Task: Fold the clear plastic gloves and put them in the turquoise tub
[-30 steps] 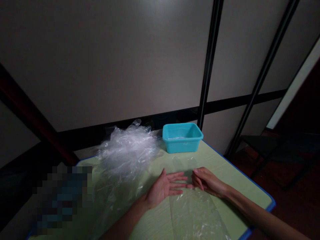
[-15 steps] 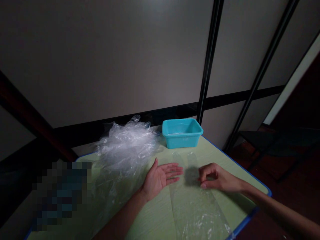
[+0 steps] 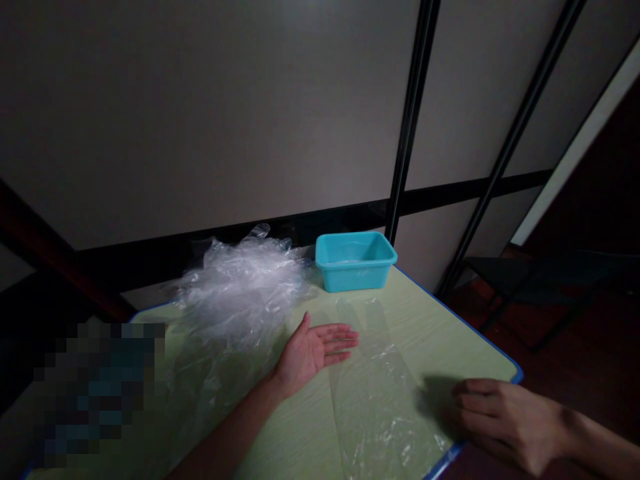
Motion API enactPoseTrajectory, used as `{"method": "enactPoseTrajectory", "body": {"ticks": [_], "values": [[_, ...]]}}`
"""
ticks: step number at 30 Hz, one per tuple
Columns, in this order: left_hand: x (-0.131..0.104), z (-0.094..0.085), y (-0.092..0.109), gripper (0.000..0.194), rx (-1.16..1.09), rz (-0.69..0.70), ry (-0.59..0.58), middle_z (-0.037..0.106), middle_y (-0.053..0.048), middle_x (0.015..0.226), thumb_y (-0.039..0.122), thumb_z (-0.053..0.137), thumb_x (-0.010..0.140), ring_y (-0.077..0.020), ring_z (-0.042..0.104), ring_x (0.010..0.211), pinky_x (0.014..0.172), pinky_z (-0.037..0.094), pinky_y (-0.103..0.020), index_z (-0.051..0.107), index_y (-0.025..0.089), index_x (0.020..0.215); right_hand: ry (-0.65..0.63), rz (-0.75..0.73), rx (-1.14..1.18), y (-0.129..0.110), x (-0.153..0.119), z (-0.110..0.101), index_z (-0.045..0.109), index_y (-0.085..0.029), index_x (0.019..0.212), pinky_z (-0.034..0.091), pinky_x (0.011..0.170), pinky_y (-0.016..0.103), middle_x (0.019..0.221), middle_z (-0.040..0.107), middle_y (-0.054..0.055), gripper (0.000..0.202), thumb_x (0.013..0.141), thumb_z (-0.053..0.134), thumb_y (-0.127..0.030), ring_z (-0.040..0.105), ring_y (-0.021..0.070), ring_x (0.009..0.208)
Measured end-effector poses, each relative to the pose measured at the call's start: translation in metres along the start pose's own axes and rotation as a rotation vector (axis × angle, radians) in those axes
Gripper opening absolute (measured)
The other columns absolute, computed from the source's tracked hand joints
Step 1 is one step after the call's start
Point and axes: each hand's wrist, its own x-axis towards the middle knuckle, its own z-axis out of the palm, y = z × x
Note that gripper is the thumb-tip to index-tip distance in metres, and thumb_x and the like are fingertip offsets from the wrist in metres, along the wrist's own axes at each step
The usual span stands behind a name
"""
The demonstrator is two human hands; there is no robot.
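Observation:
A clear plastic disposable glove (image 3: 373,380) lies flat on the pale green table (image 3: 425,320), its finger shapes pointing toward the back. My left hand (image 3: 305,353) is open, palm turned up and inward, fingers stretched out over the glove's left edge. It holds nothing. Near the table's right front edge, to the right of the glove, is my right hand (image 3: 510,417), back upward. Its fingers are bent and a little blurred, and the fingertips are hidden, so I cannot tell what, if anything, is in them.
A heap of crumpled clear plastic gloves (image 3: 245,287) sits at the back left. Beside it stands a turquoise plastic basin (image 3: 356,275). Behind the table rises a panelled wardrobe (image 3: 240,120). A dark chair (image 3: 545,287) stands at the right. A pixelated patch covers the left side.
My right hand has moved right and toward me, from above the flat glove to the table's edge. My left hand keeps its pose. The whole view has shifted slightly.

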Motion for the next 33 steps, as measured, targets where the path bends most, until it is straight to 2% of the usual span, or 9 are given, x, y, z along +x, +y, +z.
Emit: {"method": "enactPoseTrajectory", "body": {"ticks": [5,10,15,19,24,29,33], "values": [[0.0,0.0,0.0,0.066,-0.005,0.002,0.014,0.057,-0.022,0.112,0.055,0.022,0.087,-0.0315,0.05,0.107,0.093,0.027,-0.044,0.058,0.003,0.105,0.025,-0.008,0.143,0.001,0.002,0.009,0.06,-0.02,0.097,0.044,0.066,0.031,0.071,0.063,0.009,0.035,0.088,0.027,-0.018,0.056,0.0188,0.067],[0.0,-0.001,0.001,0.066,0.0,0.004,0.031,0.058,-0.021,0.11,0.055,0.022,0.087,-0.0307,0.051,0.106,0.092,0.027,-0.044,0.059,0.003,0.104,0.022,0.0,0.18,0.001,0.004,0.012,0.061,-0.02,0.097,0.045,0.07,0.032,0.074,0.065,0.009,0.032,0.088,0.03,-0.02,0.058,0.0184,0.07],[0.001,-0.001,0.0,0.061,0.044,0.044,0.049,0.061,-0.019,0.106,0.054,0.029,0.087,-0.0291,0.054,0.102,0.091,0.031,-0.042,0.062,0.004,0.1,0.049,-0.042,0.073,0.0,0.005,0.008,0.059,-0.016,0.097,0.047,0.068,0.03,0.079,0.067,0.011,0.034,0.089,0.027,-0.015,0.06,0.019,0.079],[0.0,-0.001,-0.005,0.054,0.182,0.112,0.08,0.064,-0.016,0.102,0.051,0.035,0.086,-0.0285,0.055,0.1,0.091,0.032,-0.042,0.064,0.007,0.097,0.085,-0.072,-0.016,-0.001,0.012,0.001,0.058,-0.012,0.1,0.047,0.074,0.031,0.095,0.066,0.014,0.039,0.091,0.02,-0.014,0.059,0.0207,0.092],[-0.002,-0.001,-0.011,0.054,0.352,0.116,0.106,0.063,-0.016,0.104,0.054,0.04,0.083,-0.0306,0.055,0.101,0.091,0.033,-0.045,0.064,0.009,0.098,0.117,0.044,0.046,0.0,0.022,-0.003,0.047,-0.01,0.116,0.049,0.078,0.026,0.103,0.064,0.014,0.035,0.092,0.022,-0.016,0.059,0.0173,0.095],[-0.002,-0.001,-0.013,0.057,0.441,0.104,0.112,0.062,-0.017,0.105,0.057,0.042,0.081,-0.0315,0.055,0.101,0.09,0.034,-0.047,0.063,0.008,0.099,0.204,0.065,0.081,0.003,0.027,-0.004,0.049,-0.015,0.104,0.05,0.076,0.029,0.103,0.063,0.014,0.025,0.091,0.027,-0.016,0.061,0.0183,0.092],[-0.003,0.001,-0.012,0.061,0.476,0.111,0.098,0.062,-0.017,0.106,0.06,0.039,0.08,-0.0317,0.054,0.102,0.091,0.034,-0.047,0.063,0.009,0.1,0.241,0.306,0.197,0.004,0.03,-0.005,0.047,-0.019,0.105,0.049,0.072,0.026,0.096,0.065,0.008,0.023,0.088,0.033,-0.014,0.062,0.0156,0.085]]}}
